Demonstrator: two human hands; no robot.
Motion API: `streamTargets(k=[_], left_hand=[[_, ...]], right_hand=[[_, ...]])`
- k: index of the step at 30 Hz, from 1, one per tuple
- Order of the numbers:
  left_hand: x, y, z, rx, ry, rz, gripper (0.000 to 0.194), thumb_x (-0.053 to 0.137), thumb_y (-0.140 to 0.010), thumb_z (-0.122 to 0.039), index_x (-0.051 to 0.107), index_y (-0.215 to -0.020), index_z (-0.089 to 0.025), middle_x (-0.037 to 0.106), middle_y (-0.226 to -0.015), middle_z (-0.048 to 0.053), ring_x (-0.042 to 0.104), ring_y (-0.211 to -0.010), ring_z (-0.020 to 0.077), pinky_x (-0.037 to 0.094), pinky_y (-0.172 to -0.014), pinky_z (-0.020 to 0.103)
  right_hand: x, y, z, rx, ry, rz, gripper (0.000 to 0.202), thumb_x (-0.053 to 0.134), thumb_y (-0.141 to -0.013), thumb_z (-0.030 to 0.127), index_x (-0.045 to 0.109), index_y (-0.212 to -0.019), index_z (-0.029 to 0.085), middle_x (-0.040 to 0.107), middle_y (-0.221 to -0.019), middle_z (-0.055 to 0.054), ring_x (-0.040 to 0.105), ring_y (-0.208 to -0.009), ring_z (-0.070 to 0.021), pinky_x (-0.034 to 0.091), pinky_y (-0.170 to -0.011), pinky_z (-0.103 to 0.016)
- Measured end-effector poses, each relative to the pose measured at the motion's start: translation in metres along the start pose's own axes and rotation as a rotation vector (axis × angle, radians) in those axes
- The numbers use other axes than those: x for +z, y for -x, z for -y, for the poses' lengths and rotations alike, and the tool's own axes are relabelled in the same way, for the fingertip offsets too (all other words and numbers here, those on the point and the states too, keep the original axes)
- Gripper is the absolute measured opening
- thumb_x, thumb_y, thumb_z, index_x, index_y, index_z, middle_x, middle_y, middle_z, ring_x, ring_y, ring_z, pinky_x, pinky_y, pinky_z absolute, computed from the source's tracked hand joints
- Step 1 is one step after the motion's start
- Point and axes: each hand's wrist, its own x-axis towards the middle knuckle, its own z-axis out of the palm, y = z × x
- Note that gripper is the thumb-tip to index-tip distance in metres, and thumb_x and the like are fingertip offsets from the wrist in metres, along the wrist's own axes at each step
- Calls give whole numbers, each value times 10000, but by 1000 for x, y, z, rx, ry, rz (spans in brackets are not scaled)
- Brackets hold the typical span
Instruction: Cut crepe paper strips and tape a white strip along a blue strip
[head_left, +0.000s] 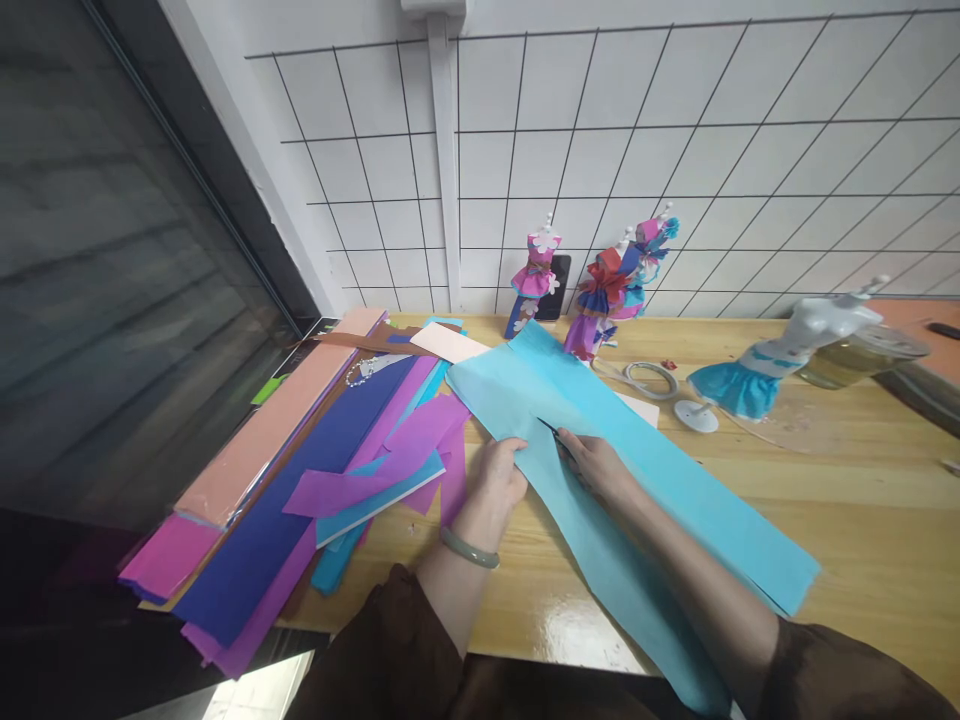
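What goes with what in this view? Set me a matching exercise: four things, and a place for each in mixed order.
1. Scissors
2. Bangle
3. Dark phone
4. Tape roll

A. Around the wrist of the left hand
B. Left of the large white mannequin
C. In the right hand
D. Upright behind the small pink-dressed figure

Pairs: 1-C, 2-A, 3-D, 4-B

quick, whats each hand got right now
Left hand: closed on the edge of the light blue paper
Right hand: closed on a dark-tipped tool, likely scissors
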Motion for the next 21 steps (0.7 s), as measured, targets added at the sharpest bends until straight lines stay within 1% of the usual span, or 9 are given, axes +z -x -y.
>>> streamTargets(k=[3, 6, 10, 16, 21], left_hand=[[7, 6, -8, -77, 41, 63, 184, 537, -680, -126, 593, -853, -100, 652, -855, 108, 620, -828, 221, 484, -780, 345], [11, 9, -15, -87, 113, 93, 236, 474, -747, -209, 589, -908, -81, 646, -923, 130, 610, -875, 235, 485, -785, 357], [11, 8, -17, -79, 139, 58, 256, 450, -760, -201, 583, -940, -78, 640, -962, 134, 601, -909, 234, 477, -802, 360], [12, 8, -15, -82, 134, 7, 255, 453, -758, -211, 592, -927, -79, 640, -952, 141, 604, -897, 238, 480, -791, 362], [12, 8, -15, -80, 126, 14, 253, 460, -756, -220, 596, -917, -79, 637, -958, 146, 604, -897, 243, 480, -790, 364]], right_hand=[[0, 1, 0, 3, 1, 3, 487, 316, -736, 634, 406, -573, 183, 309, -442, 53, 265, -370, -63, 204, -383, -216], [-1, 3, 1, 6, 0, 4, 500, 304, -739, 639, 418, -581, 179, 316, -440, 51, 259, -372, -63, 204, -382, -214], [-2, 4, 5, 15, 3, 24, 529, 288, -745, 639, 461, -592, 163, 343, -434, 42, 253, -367, -62, 216, -385, -217], [-2, 2, 14, 28, 28, 45, 540, 282, -754, 636, 472, -580, 161, 371, -422, 32, 278, -354, -66, 237, -393, -223], [1, -5, 19, 19, 57, 37, 536, 287, -768, 610, 478, -557, 156, 374, -410, 23, 290, -347, -67, 229, -392, -225]])
